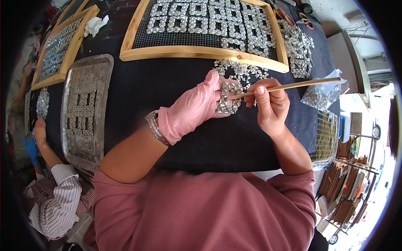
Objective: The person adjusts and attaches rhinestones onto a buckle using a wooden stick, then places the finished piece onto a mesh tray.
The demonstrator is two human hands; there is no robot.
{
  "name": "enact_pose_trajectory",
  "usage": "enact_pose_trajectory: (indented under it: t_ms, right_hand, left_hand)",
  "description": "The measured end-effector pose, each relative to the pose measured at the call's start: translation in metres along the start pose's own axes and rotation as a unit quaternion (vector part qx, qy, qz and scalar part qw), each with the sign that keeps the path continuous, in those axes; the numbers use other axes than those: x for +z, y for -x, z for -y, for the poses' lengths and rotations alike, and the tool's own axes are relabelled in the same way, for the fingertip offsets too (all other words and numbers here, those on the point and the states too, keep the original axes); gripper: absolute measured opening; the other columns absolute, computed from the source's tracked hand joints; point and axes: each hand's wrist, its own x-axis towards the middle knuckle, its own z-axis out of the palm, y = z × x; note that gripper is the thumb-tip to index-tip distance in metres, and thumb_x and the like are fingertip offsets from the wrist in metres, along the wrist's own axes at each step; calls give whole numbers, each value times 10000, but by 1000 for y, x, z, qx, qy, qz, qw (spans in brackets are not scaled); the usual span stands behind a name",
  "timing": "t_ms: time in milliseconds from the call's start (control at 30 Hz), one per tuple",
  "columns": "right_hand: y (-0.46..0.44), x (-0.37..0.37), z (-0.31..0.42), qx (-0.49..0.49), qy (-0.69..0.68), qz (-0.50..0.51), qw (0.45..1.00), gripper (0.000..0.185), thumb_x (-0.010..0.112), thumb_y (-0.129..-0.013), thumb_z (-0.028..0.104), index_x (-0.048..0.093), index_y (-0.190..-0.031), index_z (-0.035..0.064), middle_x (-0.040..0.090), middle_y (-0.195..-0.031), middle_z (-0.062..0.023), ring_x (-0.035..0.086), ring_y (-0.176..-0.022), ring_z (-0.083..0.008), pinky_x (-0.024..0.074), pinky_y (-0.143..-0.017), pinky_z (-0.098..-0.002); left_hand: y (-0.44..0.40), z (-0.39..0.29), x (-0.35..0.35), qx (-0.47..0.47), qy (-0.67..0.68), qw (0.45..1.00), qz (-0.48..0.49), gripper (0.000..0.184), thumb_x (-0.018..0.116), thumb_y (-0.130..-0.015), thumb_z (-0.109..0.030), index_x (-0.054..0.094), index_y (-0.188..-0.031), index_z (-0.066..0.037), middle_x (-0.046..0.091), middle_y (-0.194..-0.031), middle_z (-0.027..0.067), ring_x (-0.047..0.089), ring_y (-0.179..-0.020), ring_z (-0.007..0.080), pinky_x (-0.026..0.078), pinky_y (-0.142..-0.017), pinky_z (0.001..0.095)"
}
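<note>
My left hand [194, 106], in a pink glove, holds a square-linked piece of clear stones [229, 106] between thumb and fingers. My bare right hand [272, 104] pinches a thin wooden stick [297, 84], whose tip touches the middle of that piece. Just beyond both hands, loose small silvery stones [247, 70] lie scattered on the dark table [197, 146]. Part of my left fingers is hidden behind the piece.
A wood-framed mesh tray [180, 52] of similar pieces stands ahead. A metal tray [108, 79] lies left, a plastic bag [320, 94] right, and pliers [305, 21] far right. At the left edge, a co-worker's hand [39, 130] touches shiny pieces.
</note>
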Motion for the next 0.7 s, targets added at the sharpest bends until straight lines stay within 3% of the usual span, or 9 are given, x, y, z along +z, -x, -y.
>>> enact_pose_trajectory:
  t_ms: [200, 300, 400, 533, 567, 633, 700]
  right_hand:
    - [2, -1, 1, -5, 38, 14, 999, 115, 584, -876, 81, 548, -807, -4, 608, -686, -66, 582, -578, -93, 463, -494, -213]
    - [2, -8, -1, -101, 106, 76, 986, 129, 644, -827, 81, 541, -843, 5, 619, -697, -88, 601, -556, -161, 470, -480, -257]
    - [-5, -10, 1, -264, 161, 133, 941, 222, 694, -779, 122, 525, -881, 22, 619, -710, -103, 599, -541, -238, 471, -467, -297]
    - [-8, -13, 6, -309, 196, 172, 915, 295, 710, -757, 202, 515, -908, 40, 613, -719, -116, 589, -543, -253, 472, -462, -312]
    - [-9, -13, 8, -312, 187, 166, 917, 254, 698, -773, 156, 523, -918, 41, 613, -704, -109, 588, -540, -234, 468, -461, -317]
    - [-7, -13, -5, -345, 127, 58, 928, 190, 664, -802, 119, 538, -913, 30, 613, -694, -105, 585, -547, -211, 469, -480, -303]
    - [-10, -22, -9, -262, 151, -25, 953, 108, 609, -845, 87, 556, -902, 12, 610, -680, -89, 575, -561, -167, 468, -509, -273]
  left_hand:
    - [0, -1, -1, -19, 11, 1000, -20, 582, 199, -967, -470, 398, -1259, -7, 493, -1237, 152, 499, -1127, 265, 405, -936, 405]
    - [1, -3, -4, -33, 17, 999, -24, 598, 208, -962, -478, 397, -1260, 4, 499, -1218, 159, 508, -1111, 268, 424, -922, 428]
    - [-2, -3, -11, -36, 42, 998, -5, 608, 213, -959, -484, 394, -1264, 10, 507, -1201, 159, 513, -1100, 270, 437, -910, 442]
    - [-1, -1, -11, -31, 65, 997, -16, 617, 213, -957, -491, 382, -1278, 8, 512, -1195, 156, 517, -1097, 271, 440, -909, 439]
    - [-2, -1, -11, -30, 65, 997, -16, 620, 213, -955, -494, 380, -1282, 6, 513, -1196, 155, 518, -1097, 273, 439, -912, 437]
    - [-1, -1, -9, -19, 51, 998, -19, 627, 218, -952, -501, 375, -1287, 6, 510, -1203, 162, 517, -1100, 277, 433, -923, 437]
    - [1, -4, -2, -17, 33, 999, -31, 640, 230, -945, -516, 376, -1287, 5, 505, -1224, 175, 516, -1111, 277, 433, -930, 426]
